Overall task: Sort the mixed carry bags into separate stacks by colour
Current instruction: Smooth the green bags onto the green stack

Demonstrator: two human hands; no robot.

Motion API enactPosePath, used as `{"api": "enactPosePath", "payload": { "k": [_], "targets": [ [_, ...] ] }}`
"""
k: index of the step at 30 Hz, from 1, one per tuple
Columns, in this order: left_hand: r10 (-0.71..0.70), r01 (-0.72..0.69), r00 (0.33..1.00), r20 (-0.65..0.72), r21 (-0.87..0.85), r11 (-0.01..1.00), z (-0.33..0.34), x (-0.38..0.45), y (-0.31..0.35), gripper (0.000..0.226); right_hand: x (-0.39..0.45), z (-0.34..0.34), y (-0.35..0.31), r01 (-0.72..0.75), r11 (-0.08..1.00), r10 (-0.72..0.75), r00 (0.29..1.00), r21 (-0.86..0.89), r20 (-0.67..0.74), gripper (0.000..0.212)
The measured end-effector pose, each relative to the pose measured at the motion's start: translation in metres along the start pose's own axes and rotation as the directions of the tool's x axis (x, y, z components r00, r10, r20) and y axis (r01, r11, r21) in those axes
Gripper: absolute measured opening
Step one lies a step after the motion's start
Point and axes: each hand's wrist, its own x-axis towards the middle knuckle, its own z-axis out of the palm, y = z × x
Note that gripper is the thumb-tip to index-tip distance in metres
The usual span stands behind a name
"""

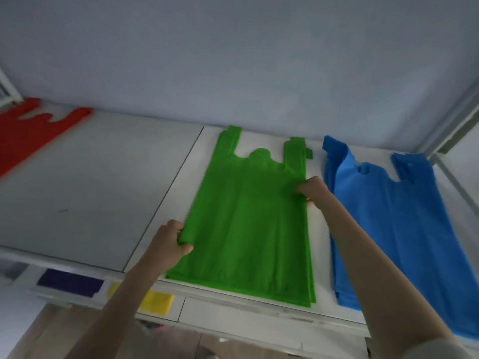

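Green non-woven vest-handled carry bags (248,216), flat stack | left hand (171,239) pinching left edge | right hand (315,190) gripping right edge | blue bag stack (404,216) just beside

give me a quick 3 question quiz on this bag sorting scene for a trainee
1. True or false: both hands are gripping edges of the green bag.
2. Which stack lies directly to the right of the green one? A) red B) blue C) yellow
3. Fill in: the red bags lie at the far ____ of the table.

Key
1. True: the left hand pinches its left edge and the right hand its right edge.
2. B: the blue stack sits beside it, apart from it.
3. left
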Motion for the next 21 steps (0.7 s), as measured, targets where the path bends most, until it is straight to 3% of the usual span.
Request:
{"api": "enactPosePath", "payload": {
  "k": [8,14,21],
  "targets": [
    [-0.028,0.028,1.0,-0.004,0.087,0.996,0.004,0.005,-0.009,0.044,0.051,-0.015,-0.026,-0.017,0.981,0.019,1.0,0.192,-0.009,0.028],
    [-0.051,0.048,0.998,0.028,0.096,0.994,0.004,0.009,-0.008,0.047,0.094,-0.015,-0.036,-0.045,0.952,0.04,0.999,0.302,0.023,0.052],
    [-0.041,0.034,0.995,0.087,0.081,0.996,-0.004,0.008,0.002,0.046,0.094,-0.011,-0.058,-0.034,0.909,0.029,0.999,0.415,0.018,0.048]
  ]
}}
